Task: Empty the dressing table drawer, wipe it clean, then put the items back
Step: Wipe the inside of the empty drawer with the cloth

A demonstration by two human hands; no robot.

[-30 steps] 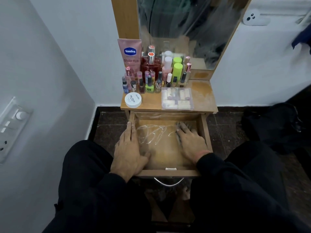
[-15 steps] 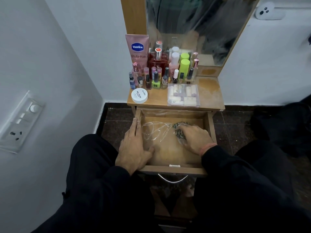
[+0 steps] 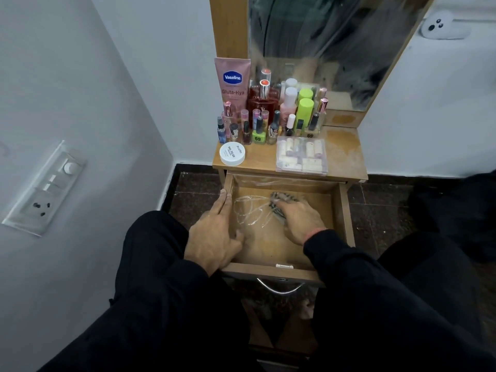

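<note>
The wooden drawer [image 3: 268,275] of the dressing table stands pulled out below me, with nothing in it but a clear liner marked by white streaks [image 3: 249,210]. My right hand [image 3: 300,221] holds a dark patterned cloth [image 3: 279,200] down on the drawer floor near the back, in the middle. My left hand [image 3: 214,237] rests along the drawer's left wall, fingers straight on the rim and thumb inside.
On the tabletop [image 3: 343,154] stand several bottles [image 3: 268,116], a pink Vaseline tube [image 3: 233,81], a white jar [image 3: 232,153] and a clear plastic box [image 3: 302,155]. A mirror [image 3: 335,44] rises behind. A switch panel [image 3: 45,189] is on the left wall. My knees flank the drawer.
My right hand has slid the cloth leftward from the back right of the drawer floor to the middle. My left hand has stayed on the left wall.
</note>
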